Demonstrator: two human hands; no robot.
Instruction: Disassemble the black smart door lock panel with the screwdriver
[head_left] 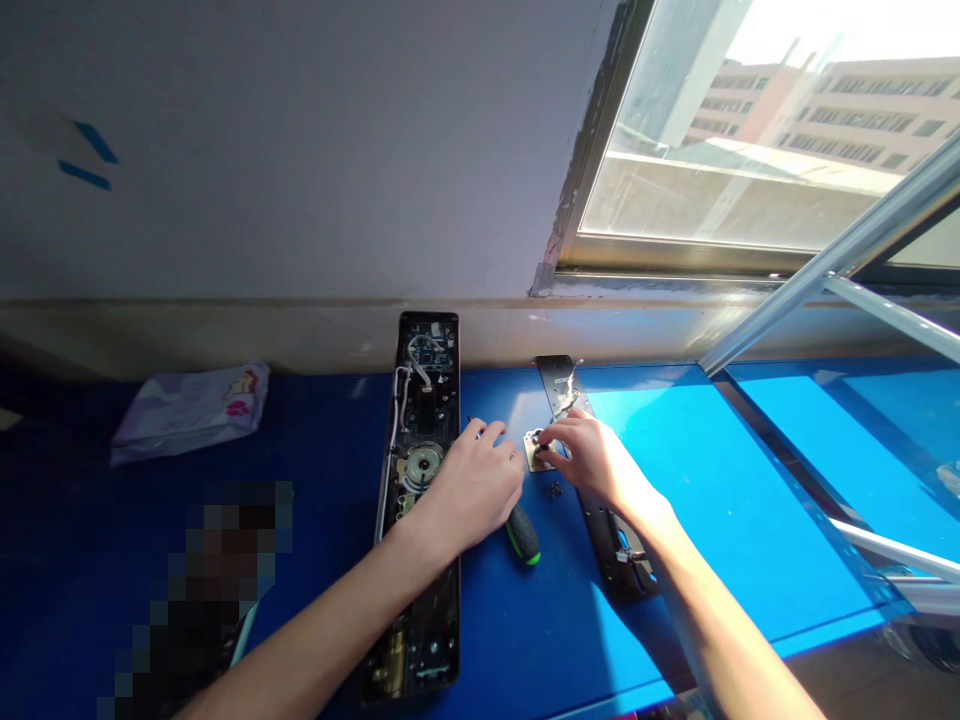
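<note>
My left hand [480, 480] is closed over a screwdriver with a black and green handle [523, 536]. Its fingers curl down around the middle of the tool, and the palm side is hidden. With thumb and fingertips together, my right hand [581, 450] pinches a small black part [541, 446] over a small square metal plate [531, 458]. Close below lie several small dark screws [554, 490]. Under my right wrist runs a long black panel [600, 520] with wires. Left of my left hand is an opened black lock-like housing [424, 410] showing a circuit board and a round metal piece.
A purple and white soft packet [191, 410] lies at the left on the blue table [540, 640]. A metal ladder-like frame [795, 290] leans on the right, by the window. The wall [300, 180] rises behind the table. A blurred, pixelated patch covers the lower left.
</note>
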